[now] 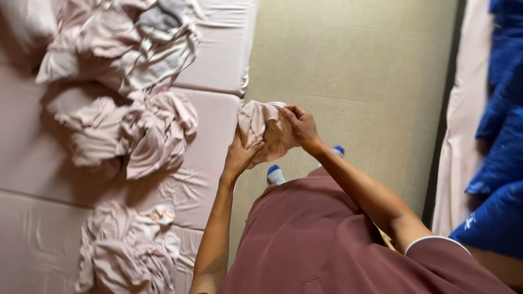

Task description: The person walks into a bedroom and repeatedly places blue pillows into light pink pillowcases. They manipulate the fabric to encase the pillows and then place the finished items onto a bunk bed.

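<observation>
Beige, finely ribbed carpet (359,65) fills the middle of the head view, running between two beds. On the left lies a pale pink mattress (218,49) in a fitted sheet, its sections divided by seams. Three crumpled heaps of pale pink laundry rest on it: one at the top (109,49) with a grey piece mixed in, one in the middle (136,130), one at the bottom (125,245). On the right, a dark blue blanket (504,136) spills over a second pink-sheeted bed edge (463,136).

The person stands on the carpet in a maroon garment, the toes of white-and-blue socks (275,175) showing below the hands. Both forearms reach forward and meet just off the mattress edge. The left hand (239,158) cups a bunched pale pink cloth (256,122) from beneath, fingers closed on it. The right hand (299,128) pinches the same cloth from above, knuckles bent.
</observation>
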